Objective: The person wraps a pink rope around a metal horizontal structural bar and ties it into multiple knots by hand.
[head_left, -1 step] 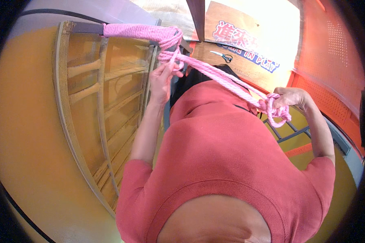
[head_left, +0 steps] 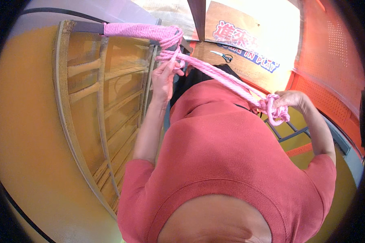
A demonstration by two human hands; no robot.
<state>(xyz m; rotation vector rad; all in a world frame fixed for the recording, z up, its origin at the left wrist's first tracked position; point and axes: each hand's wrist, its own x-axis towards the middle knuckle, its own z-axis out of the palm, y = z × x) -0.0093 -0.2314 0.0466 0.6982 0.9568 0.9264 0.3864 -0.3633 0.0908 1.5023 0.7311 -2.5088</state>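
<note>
Pink rope [head_left: 227, 82] is wound tightly around a dark bar [head_left: 87, 27] at the upper left and around the corner post at its end. From that post, strands run taut down to the right. My left hand [head_left: 163, 80] pinches the rope at the wrapped post, thumb and fingers pressed together. Over at the right, my right hand [head_left: 288, 99] is closed on a looped bundle of the same rope [head_left: 276, 115], pulling the strands across in front of my red shirt. Its fingertips are partly hidden by the loops.
A metal frame with wooden slats [head_left: 103, 101] stands at my left. Scissors with dark handles [head_left: 224, 56] lie on a brown printed board [head_left: 247, 24] ahead. Orange perforated panels [head_left: 320, 97] rise at the right, above dark bars [head_left: 294, 133].
My left hand has shifted very slightly at the post. The rope bundle in my right hand has turned a little, and its lower loop sits slightly higher.
</note>
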